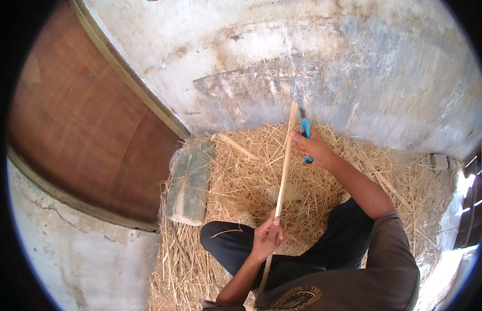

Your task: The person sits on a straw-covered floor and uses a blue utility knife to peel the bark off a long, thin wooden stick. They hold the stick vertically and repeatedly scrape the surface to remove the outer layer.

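A long, pale strip of split wood or bamboo [285, 171] runs upright through the middle of the view, its lower end dropping past my lap. My left hand [267, 238] is closed round it low down, just above my legs. Up near its far end, my right hand [309, 145] grips a utility knife [305, 128] with a blue handle. The knife's dark blade points away from me, beside the tip of the strip. My right thumb lies against the strip or very close to it; contact is hard to tell.
Loose straw and shavings [241, 176] cover the floor around my folded legs [349, 223]. At the left lies a greenish-grey stone block [189, 184], close to a brown door panel [90, 119] in a wooden frame. A stained plaster wall [303, 62] rises ahead.
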Demonstrator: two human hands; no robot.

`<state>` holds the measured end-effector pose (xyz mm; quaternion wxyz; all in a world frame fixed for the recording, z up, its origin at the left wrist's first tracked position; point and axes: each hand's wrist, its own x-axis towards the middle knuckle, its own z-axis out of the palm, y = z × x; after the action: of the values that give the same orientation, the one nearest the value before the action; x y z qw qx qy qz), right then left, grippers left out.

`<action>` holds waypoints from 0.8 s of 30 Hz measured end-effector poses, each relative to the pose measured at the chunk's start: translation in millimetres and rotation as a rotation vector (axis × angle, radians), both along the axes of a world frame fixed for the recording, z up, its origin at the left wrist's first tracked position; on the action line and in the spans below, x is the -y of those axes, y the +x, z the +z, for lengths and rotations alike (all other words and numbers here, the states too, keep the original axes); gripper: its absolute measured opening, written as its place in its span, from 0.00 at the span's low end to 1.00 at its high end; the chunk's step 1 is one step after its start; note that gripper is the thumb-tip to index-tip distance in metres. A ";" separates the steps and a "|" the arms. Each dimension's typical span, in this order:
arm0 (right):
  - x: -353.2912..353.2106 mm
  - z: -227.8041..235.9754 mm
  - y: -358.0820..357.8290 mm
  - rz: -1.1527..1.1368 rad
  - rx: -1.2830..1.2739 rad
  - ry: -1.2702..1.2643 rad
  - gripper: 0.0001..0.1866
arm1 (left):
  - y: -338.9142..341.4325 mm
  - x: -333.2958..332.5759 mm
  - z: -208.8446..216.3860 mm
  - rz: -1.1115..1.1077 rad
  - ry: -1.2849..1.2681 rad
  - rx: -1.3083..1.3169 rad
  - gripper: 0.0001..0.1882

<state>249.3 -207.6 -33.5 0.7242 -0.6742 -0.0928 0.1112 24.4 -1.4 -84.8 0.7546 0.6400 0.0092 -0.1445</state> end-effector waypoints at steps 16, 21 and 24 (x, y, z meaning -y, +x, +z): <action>16.4 -3.8 -14.3 -0.229 0.838 -1.085 0.28 | -19.9 3.2 28.2 0.157 0.248 0.055 0.22; 38.6 -1.3 11.3 -0.290 0.839 -1.138 0.31 | -39.8 -3.0 30.2 0.150 0.334 0.098 0.21; 47.4 -24.6 29.6 -0.350 0.825 -1.266 0.35 | -46.6 -4.2 36.3 0.115 0.473 0.228 0.20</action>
<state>278.9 -255.0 -58.1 0.1148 -0.9513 -0.1660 -0.2330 -22.2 2.8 -48.5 0.5870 0.8093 -0.0060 -0.0220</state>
